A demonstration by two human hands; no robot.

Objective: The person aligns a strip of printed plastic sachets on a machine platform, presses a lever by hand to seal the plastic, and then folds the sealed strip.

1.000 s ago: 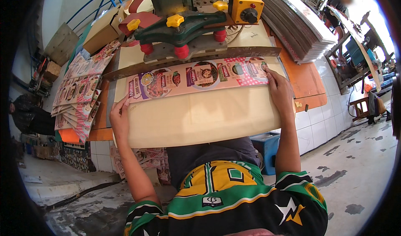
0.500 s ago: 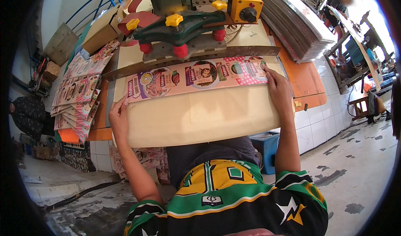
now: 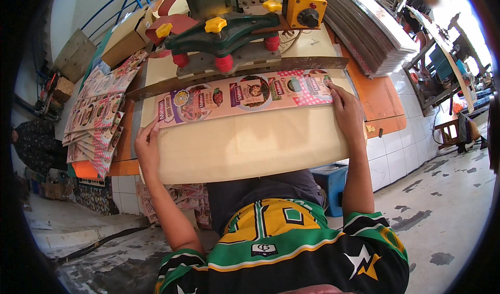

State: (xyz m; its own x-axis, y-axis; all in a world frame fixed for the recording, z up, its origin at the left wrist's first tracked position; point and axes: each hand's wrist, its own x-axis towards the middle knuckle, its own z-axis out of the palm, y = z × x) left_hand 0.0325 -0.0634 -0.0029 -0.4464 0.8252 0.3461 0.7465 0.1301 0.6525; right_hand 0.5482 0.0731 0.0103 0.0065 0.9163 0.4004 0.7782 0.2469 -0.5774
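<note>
A long printed strip (image 3: 227,111) with food pictures and a pink checked pattern lies across a cream board (image 3: 250,145). Its far edge runs along a metal bar (image 3: 312,63) under the machine. At the strip's left end, my left hand (image 3: 148,147) pinches the corner between thumb and fingers. My right hand (image 3: 348,109) grips the other end the same way, its thumb on top. Above the bar stands a dark green press head (image 3: 224,38) with yellow knobs and red feet.
Piled printed pieces (image 3: 96,114) cover the table's left side, near a cardboard box (image 3: 125,36). A tall stack of flat sheets (image 3: 359,26) rises at the back right. Beside the press is a yellow control box (image 3: 304,10). Under the table's right side stands a blue bin (image 3: 333,187).
</note>
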